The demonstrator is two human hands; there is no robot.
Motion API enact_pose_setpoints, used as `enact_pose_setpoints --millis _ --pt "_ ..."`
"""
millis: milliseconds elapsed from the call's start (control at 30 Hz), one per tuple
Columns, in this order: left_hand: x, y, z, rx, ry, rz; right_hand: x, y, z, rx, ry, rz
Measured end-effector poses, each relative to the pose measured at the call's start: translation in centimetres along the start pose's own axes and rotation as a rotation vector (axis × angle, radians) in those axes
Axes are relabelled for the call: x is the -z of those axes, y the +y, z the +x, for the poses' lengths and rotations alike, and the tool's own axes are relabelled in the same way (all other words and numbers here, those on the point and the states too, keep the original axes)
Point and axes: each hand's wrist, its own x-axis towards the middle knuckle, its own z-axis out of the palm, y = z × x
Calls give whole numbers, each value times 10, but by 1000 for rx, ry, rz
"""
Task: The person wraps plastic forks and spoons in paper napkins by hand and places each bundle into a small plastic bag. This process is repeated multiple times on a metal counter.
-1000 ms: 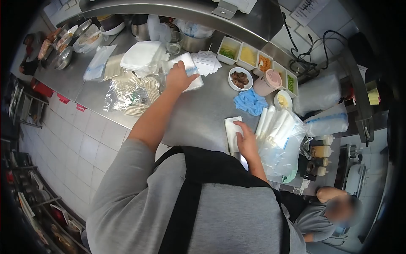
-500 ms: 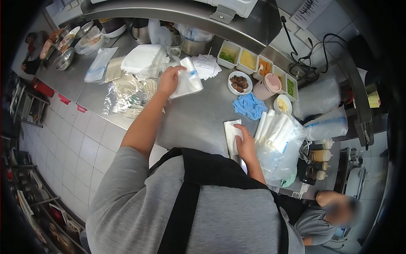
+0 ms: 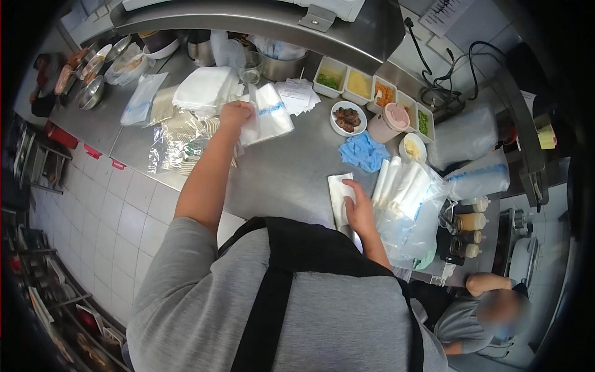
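My left hand [image 3: 237, 115] is closed on the edge of a clear plastic bag [image 3: 250, 127], at the left side of a stack of flat clear bags [image 3: 271, 114] with blue print. White foam containers [image 3: 204, 90] and plastic-wrapped utensils [image 3: 186, 139] lie just left of it. Near the counter's front edge, my right hand [image 3: 359, 209] rests with fingers apart from the thumb around a folded white packet [image 3: 340, 197]. White rolled packets in a plastic bag [image 3: 406, 186] lie right of that hand.
Tubs of chopped food [image 3: 330, 79], a bowl of dark meat [image 3: 348, 118], a pink-lidded container [image 3: 390, 123] and a blue cloth [image 3: 364, 152] line the back right. Sauce bottles [image 3: 471, 222] stand far right, near another person [image 3: 465, 319]. Metal bowls [image 3: 91, 93] are far left.
My left hand has moved a little left from atop the bag stack, drawing a clear bag's edge with it. My right hand stays on the white packet.
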Motion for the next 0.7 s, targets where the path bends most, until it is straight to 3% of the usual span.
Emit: enact_pose_setpoints --millis 33,133,233,367,467,500,600,700 --pt "2 0 -1 15 -64 -167 -1 -3 5 41 1 -23" --pt "-2 19 -11 117 -53 -68 -10 -16 39 137 -27 -120" --pt "4 11 -9 20 -215 -242 -33 -50 94 225 53 -157" --pt "7 15 -18 65 -286 -313 -81 -82 162 337 91 -135" --pt "7 23 -23 126 -342 -380 -114 -99 192 339 60 -37" --pt "8 35 -30 164 -314 -365 -124 -96 204 265 -36 47" --pt "31 24 -10 73 -236 -492 -140 -79 226 246 127 169" --pt "67 25 5 12 -194 -502 -135 -61 237 102 183 105"
